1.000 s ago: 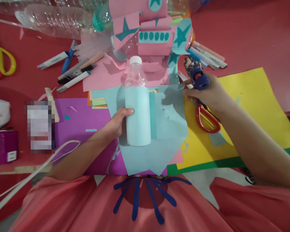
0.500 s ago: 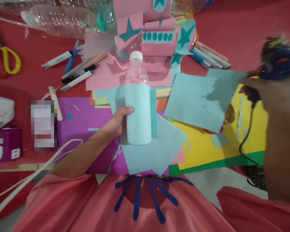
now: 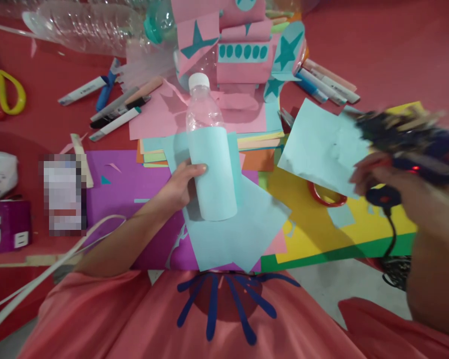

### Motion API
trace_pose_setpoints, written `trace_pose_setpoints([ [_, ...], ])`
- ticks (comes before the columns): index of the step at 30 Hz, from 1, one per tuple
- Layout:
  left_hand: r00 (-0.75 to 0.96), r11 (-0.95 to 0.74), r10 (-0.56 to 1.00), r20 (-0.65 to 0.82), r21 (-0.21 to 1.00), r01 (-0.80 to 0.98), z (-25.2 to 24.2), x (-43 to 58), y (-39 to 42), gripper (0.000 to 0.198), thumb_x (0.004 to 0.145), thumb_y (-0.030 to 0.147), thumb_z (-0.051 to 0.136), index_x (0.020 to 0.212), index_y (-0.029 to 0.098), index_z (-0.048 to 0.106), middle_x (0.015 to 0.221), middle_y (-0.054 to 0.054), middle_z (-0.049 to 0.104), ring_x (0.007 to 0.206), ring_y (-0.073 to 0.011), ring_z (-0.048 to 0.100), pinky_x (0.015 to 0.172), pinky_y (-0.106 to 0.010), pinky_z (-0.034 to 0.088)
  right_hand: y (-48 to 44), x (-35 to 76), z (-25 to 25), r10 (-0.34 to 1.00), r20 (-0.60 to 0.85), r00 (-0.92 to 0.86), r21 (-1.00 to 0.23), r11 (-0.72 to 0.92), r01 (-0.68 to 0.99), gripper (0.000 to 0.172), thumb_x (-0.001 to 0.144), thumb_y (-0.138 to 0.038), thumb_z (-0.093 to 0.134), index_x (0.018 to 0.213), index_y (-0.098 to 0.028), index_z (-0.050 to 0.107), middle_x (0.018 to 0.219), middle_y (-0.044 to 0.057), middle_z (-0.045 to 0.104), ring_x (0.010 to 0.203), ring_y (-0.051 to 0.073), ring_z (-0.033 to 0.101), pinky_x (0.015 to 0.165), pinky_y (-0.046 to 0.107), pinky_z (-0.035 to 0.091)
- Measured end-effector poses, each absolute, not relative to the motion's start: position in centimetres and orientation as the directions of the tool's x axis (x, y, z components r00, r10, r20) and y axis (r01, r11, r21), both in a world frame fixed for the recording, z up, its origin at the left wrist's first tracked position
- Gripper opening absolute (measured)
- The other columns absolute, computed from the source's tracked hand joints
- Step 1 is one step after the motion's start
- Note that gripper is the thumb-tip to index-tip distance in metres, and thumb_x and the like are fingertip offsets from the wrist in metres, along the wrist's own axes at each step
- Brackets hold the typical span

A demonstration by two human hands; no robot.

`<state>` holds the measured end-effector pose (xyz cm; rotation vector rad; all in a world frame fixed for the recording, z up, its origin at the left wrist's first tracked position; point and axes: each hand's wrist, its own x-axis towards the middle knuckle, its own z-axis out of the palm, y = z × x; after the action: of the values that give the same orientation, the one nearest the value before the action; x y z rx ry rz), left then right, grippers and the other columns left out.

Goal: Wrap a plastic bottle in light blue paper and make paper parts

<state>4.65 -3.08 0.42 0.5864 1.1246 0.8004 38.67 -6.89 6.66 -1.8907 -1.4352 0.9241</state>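
Observation:
My left hand (image 3: pixel 179 187) is closed around the left side of a clear plastic bottle (image 3: pixel 204 112), the thumb lying across its front. Light blue paper (image 3: pixel 213 174) wraps the bottle's lower part, and a white cap (image 3: pixel 199 81) tops it. The bottle leans a little left over light blue sheets. At the right, my right hand (image 3: pixel 389 182) is closed on a dark blue glue gun (image 3: pixel 426 162) with a small red light and a black cord; motion smears it. Next to those fingers is a loose light blue sheet (image 3: pixel 324 149).
A red tape roll (image 3: pixel 327 194) lies on yellow paper (image 3: pixel 307 244). Markers (image 3: pixel 114 123) and yellow-handled scissors (image 3: pixel 11 92) are at the left. Behind stands a pink paper-covered bottle craft (image 3: pixel 243 65), beside clear bottles (image 3: pixel 82 27). A phone (image 3: pixel 63 194) rests on the left.
My right hand has swung left and nearer with the glue gun. The loose blue sheet has shifted right, uncovering more of the tape roll. The held bottle has tilted slightly left.

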Motion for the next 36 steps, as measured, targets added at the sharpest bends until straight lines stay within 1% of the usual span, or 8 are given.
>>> trace_pose_setpoints([
  [2, 0.226, 0.59, 0.807, -0.546, 0.761, -0.269, 0.5, 4.6, -3.1, 0.041, 0.053, 0.045, 0.079, 0.082, 0.02, 0.063, 0.067, 0.001, 0.065, 0.071, -0.0201, 0.066, 0.065, -0.031, 0.051, -7.3, 35.0, 7.1, 0.95, -0.299, 0.094, -0.87, -0.312, 0.383, 0.017, 0.069, -0.037, 0.068, 0.069, -0.021, 0.064, 0.056, 0.002, 0.062, 0.047, 0.015, 0.057, 0.046, 0.03, 0.049],
  [4, 0.236, 0.586, 0.81, -0.536, 0.755, -0.294, 0.6, 4.6, -3.2, 0.041, 0.052, 0.044, 0.081, 0.081, 0.019, 0.065, 0.068, 0.0, 0.066, 0.07, -0.019, 0.066, 0.064, -0.03, 0.052, -7.1, 32.8, 7.1, 0.916, -0.401, -0.027, -0.874, -0.374, 0.31, 0.022, 0.069, -0.04, 0.069, 0.071, -0.019, 0.063, 0.063, 0.004, 0.067, 0.048, 0.013, 0.057, 0.046, 0.028, 0.049],
  [9, 0.282, 0.608, 0.794, -0.539, 0.723, -0.328, 0.7, 4.5, -3.3, 0.045, 0.046, 0.039, 0.086, 0.079, 0.016, 0.065, 0.07, -0.001, 0.069, 0.064, -0.0169, 0.064, 0.06, -0.028, 0.053, -5.0, 29.8, 5.6, 0.904, -0.39, -0.174, -0.888, -0.319, 0.331, 0.021, 0.069, -0.039, 0.061, 0.069, -0.018, 0.059, 0.061, 0.002, 0.063, 0.047, 0.01, 0.053, 0.046, 0.024, 0.044],
  [16, 0.328, 0.606, 0.789, -0.519, 0.744, -0.281, 0.3, 4.1, -3.4, 0.047, 0.055, 0.038, 0.082, 0.095, 0.016, 0.067, 0.084, -0.004, 0.072, 0.079, -0.0218, 0.068, 0.07, -0.031, 0.055, -4.0, 28.8, 3.7, 0.89, -0.434, -0.14, -0.895, -0.409, 0.178, 0.015, 0.062, -0.033, 0.06, 0.058, -0.021, 0.055, 0.051, 0.0, 0.055, 0.046, 0.012, 0.051, 0.044, 0.027, 0.041],
  [21, 0.314, 0.598, 0.79, -0.527, 0.776, -0.201, 0.8, 4.3, -3.3, 0.043, 0.059, 0.041, 0.078, 0.092, 0.017, 0.066, 0.081, -0.004, 0.071, 0.084, -0.0253, 0.068, 0.073, -0.033, 0.054, -4.2, 28.9, 3.2, 0.864, -0.492, -0.108, -0.866, -0.473, 0.159, 0.018, 0.06, -0.036, 0.064, 0.055, -0.021, 0.056, 0.049, 0.0, 0.053, 0.044, 0.013, 0.051, 0.044, 0.028, 0.042],
  [25, 0.298, 0.594, 0.795, -0.528, 0.777, -0.208, 1.1, 4.5, -3.3, 0.044, 0.053, 0.046, 0.082, 0.084, 0.019, 0.066, 0.077, -0.003, 0.07, 0.079, -0.0254, 0.069, 0.066, -0.032, 0.054, -4.1, 28.9, 2.9, 0.86, -0.493, -0.134, -0.866, -0.47, 0.172, 0.025, 0.063, -0.042, 0.067, 0.055, -0.022, 0.054, 0.049, 0.001, 0.052, 0.044, 0.014, 0.051, 0.044, 0.03, 0.042],
  [31, 0.293, 0.593, 0.796, -0.529, 0.779, -0.206, 1.2, 4.5, -3.3, 0.042, 0.051, 0.047, 0.083, 0.08, 0.021, 0.068, 0.072, -0.003, 0.069, 0.075, -0.0248, 0.068, 0.06, -0.031, 0.053, -4.1, 29.1, 2.6, 0.846, -0.517, -0.131, -0.855, -0.505, 0.117, 0.023, 0.06, -0.036, 0.066, 0.053, -0.023, 0.049, 0.054, 0.002, 0.056, 0.044, 0.013, 0.051, 0.043, 0.029, 0.041],
  [36, 0.281, 0.595, 0.796, -0.536, 0.777, -0.205, 1.2, 4.6, -3.3, 0.04, 0.051, 0.045, 0.083, 0.08, 0.021, 0.068, 0.071, -0.003, 0.069, 0.074, -0.0242, 0.068, 0.06, -0.03, 0.053, -4.2, 29.2, 2.6, 0.843, -0.514, -0.158, -0.856, -0.494, 0.15, 0.025, 0.063, -0.036, 0.064, 0.053, -0.022, 0.046, 0.053, 0.001, 0.055, 0.044, 0.013, 0.051, 0.044, 0.028, 0.041],
])
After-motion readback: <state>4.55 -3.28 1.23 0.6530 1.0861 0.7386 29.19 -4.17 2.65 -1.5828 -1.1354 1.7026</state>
